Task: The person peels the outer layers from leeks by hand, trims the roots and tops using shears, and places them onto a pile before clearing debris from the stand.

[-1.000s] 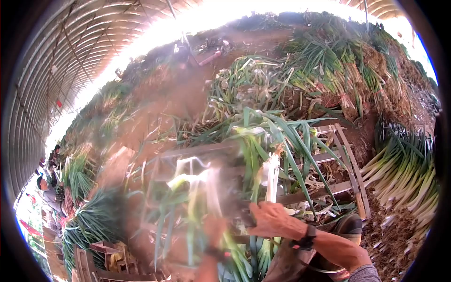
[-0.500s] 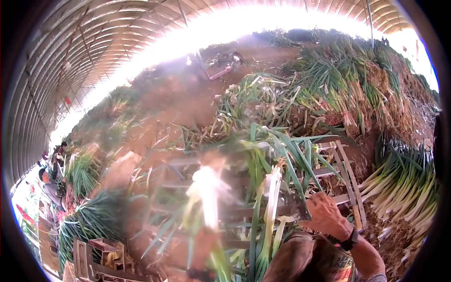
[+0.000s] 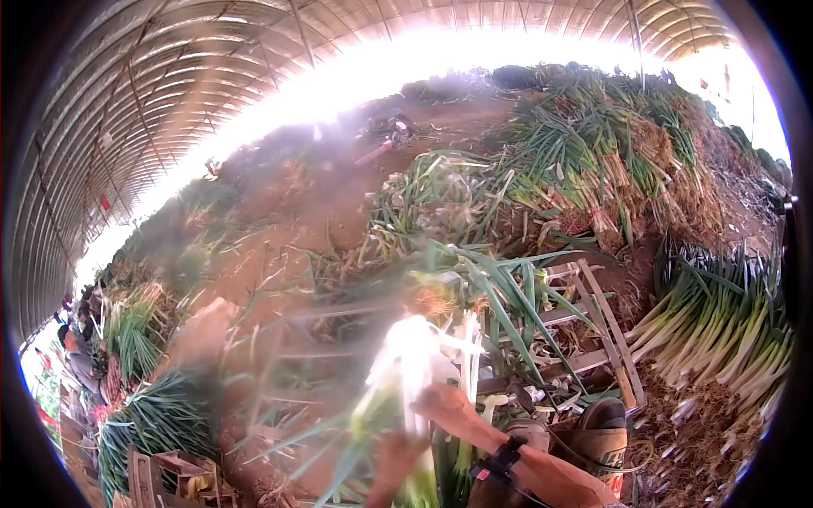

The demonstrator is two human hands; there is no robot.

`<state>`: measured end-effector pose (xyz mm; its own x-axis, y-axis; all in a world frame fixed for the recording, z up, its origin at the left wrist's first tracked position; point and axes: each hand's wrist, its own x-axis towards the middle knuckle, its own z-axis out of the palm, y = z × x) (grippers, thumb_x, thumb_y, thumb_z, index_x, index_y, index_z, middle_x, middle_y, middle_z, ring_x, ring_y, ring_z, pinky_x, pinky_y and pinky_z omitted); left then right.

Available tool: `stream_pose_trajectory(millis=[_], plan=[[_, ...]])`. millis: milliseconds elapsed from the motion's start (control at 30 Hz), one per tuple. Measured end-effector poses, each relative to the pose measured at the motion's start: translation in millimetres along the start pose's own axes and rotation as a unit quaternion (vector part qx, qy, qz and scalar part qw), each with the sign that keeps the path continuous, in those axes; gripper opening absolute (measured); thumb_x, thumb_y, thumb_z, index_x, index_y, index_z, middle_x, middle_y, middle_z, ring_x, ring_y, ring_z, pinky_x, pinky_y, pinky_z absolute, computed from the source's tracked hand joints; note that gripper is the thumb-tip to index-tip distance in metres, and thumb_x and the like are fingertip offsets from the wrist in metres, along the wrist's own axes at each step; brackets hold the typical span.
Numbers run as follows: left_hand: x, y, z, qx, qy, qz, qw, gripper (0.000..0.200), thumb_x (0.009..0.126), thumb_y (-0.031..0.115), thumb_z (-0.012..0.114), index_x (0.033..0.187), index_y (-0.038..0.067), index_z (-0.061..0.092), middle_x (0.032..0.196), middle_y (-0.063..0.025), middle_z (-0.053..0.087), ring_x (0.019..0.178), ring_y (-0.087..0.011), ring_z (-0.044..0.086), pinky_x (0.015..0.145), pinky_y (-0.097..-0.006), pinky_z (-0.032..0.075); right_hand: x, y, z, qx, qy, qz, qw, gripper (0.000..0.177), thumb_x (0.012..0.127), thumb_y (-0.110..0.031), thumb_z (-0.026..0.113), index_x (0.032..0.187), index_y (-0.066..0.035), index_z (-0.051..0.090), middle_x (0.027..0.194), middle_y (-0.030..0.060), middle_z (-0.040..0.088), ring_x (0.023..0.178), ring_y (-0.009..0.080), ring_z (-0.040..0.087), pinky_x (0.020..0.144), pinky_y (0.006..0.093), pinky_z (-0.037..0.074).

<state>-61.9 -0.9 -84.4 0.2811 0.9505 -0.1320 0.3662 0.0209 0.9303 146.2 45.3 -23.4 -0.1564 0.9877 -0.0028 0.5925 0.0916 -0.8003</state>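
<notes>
A green onion (image 3: 412,360) with a bright, glare-washed white shaft and roots at its upper end stands upright in front of me. My left hand (image 3: 396,464), blurred, is closed around its lower stalk. My right hand (image 3: 447,408), wearing a dark wristband, reaches across from the right with its fingers closed at the side of the same white shaft. Just to the right are more green onions (image 3: 468,339) with pale shafts. Long green leaves (image 3: 500,296) lie over a wooden frame (image 3: 597,326) behind the hands.
Peeled green onions (image 3: 720,313) lie in a row at right, beside root scraps (image 3: 686,423). Unpeeled bundles (image 3: 610,169) are heaped behind. A bucket (image 3: 597,444) stands by my shoe (image 3: 603,413). At far left are bundles (image 3: 157,423), a wooden stool (image 3: 182,474) and another person (image 3: 76,351).
My right hand has moved left from beside the bucket to the green onion's shaft. The green onion and my left hand appear further right, while the surroundings have shifted left in view.
</notes>
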Motion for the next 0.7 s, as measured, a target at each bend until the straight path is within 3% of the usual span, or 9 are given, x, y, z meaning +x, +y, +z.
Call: stream_pose_trajectory(millis=[67, 133, 200, 267, 333, 367, 500, 533, 700], plan=[[-3.0, 4.1, -7.0, -0.030, -0.013, 0.035, 0.999, 0.047, 0.090, 0.031, 0.070, 0.121, -0.004, 0.065, 0.107, -0.0100, 0.070, 0.099, -0.0170, 0.062, 0.083, -0.0320, 0.050, -2.0, 6.1, -2.1, 0.038, -0.017, 0.022, 0.999, 0.030, 0.094, -0.037, 0.068, 0.102, -0.009, 0.063, 0.078, -0.0033, 0.058, 0.072, 0.0070, 0.054, 0.063, 0.0264, 0.045], [-6.6, 16.0, -6.6, -0.189, 0.013, -0.051, 0.981, 0.052, 0.097, 0.037, 0.063, 0.128, -0.004, 0.062, 0.114, -0.0125, 0.068, 0.109, -0.0192, 0.060, 0.094, -0.0333, 0.047, -21.9, -15.6, -23.0, 0.226, 0.000, 0.064, 0.972, 0.032, 0.094, -0.040, 0.067, 0.101, -0.009, 0.063, 0.075, -0.0035, 0.055, 0.068, 0.0064, 0.051, 0.058, 0.0258, 0.040], [-1.8, 29.4, -12.2, -0.065, 0.019, 0.003, 0.998, 0.051, 0.098, 0.038, 0.061, 0.128, -0.003, 0.062, 0.116, -0.0126, 0.067, 0.108, -0.0192, 0.060, 0.097, -0.0326, 0.045, -26.2, -8.8, -21.5, 0.236, -0.019, 0.003, 0.972, 0.032, 0.095, -0.040, 0.066, 0.101, -0.009, 0.063, 0.073, -0.0042, 0.052, 0.066, 0.0056, 0.048, 0.057, 0.0249, 0.037], [1.3, 52.2, -16.0, 0.031, 0.026, 0.083, 0.996, 0.050, 0.100, 0.039, 0.057, 0.129, -0.002, 0.063, 0.119, -0.0125, 0.066, 0.108, -0.0193, 0.060, 0.101, -0.0316, 0.044, -29.3, -15.1, -21.1, 0.248, -0.046, 0.012, 0.968, 0.033, 0.096, -0.041, 0.065, 0.101, -0.008, 0.063, 0.074, -0.0043, 0.052, 0.066, 0.0052, 0.047, 0.057, 0.0243, 0.037], [6.9, 61.4, -15.6, -0.017, 0.032, 0.102, 0.994, 0.049, 0.101, 0.038, 0.056, 0.128, -0.002, 0.063, 0.119, -0.0128, 0.066, 0.109, -0.0194, 0.060, 0.100, -0.0318, 0.045, -33.4, -34.3, -29.6, 0.260, -0.075, 0.091, 0.958, 0.035, 0.096, -0.042, 0.066, 0.100, -0.007, 0.063, 0.076, -0.0038, 0.052, 0.068, 0.0054, 0.049, 0.059, 0.0240, 0.039], [10.0, 65.8, -15.4, -0.041, 0.034, 0.111, 0.992, 0.048, 0.101, 0.037, 0.056, 0.128, -0.002, 0.063, 0.119, -0.0129, 0.067, 0.109, -0.0195, 0.060, 0.100, -0.0319, 0.045, -21.9, -9.5, -3.7, 0.265, -0.056, 0.063, 0.961, 0.033, 0.094, -0.038, 0.064, 0.098, -0.004, 0.065, 0.075, 0.0020, 0.057, 0.067, 0.0121, 0.054, 0.060, 0.0287, 0.044], [16.1, 106.0, -13.9, -0.069, 0.030, 0.034, 0.997, 0.049, 0.100, 0.037, 0.057, 0.127, -0.003, 0.062, 0.115, -0.0096, 0.067, 0.108, -0.0169, 0.060, 0.096, -0.0326, 0.047, -21.3, -0.1, 11.9, 0.221, -0.067, 0.021, 0.973, 0.037, 0.091, -0.036, 0.070, 0.111, -0.007, 0.061, 0.098, 0.0059, 0.054, 0.081, 0.0145, 0.057, 0.069, 0.0304, 0.046], [28.8, 96.7, -13.1, -0.142, 0.029, 0.016, 0.989, 0.047, 0.097, 0.035, 0.063, 0.125, -0.003, 0.062, 0.111, -0.0074, 0.068, 0.101, -0.0146, 0.061, 0.090, -0.0301, 0.048, -19.4, 0.4, 14.7, 0.200, -0.080, 0.017, 0.976, 0.040, 0.090, -0.036, 0.071, 0.115, -0.007, 0.060, 0.103, 0.0069, 0.054, 0.085, 0.0151, 0.058, 0.072, 0.0308, 0.047], [37.1, 85.4, -22.9, 0.002, 0.047, 0.040, 0.998, 0.035, 0.092, 0.025, 0.068, 0.117, 0.000, 0.065, 0.092, -0.0027, 0.068, 0.080, -0.0107, 0.060, 0.071, -0.0257, 0.049, -25.2, -13.5, 8.2, 0.072, -0.154, -0.034, 0.985, 0.057, 0.085, -0.035, 0.078, 0.132, -0.011, 0.056, 0.132, 0.0117, 0.051, 0.103, 0.0180, 0.061, 0.084, 0.0330, 0.051]])
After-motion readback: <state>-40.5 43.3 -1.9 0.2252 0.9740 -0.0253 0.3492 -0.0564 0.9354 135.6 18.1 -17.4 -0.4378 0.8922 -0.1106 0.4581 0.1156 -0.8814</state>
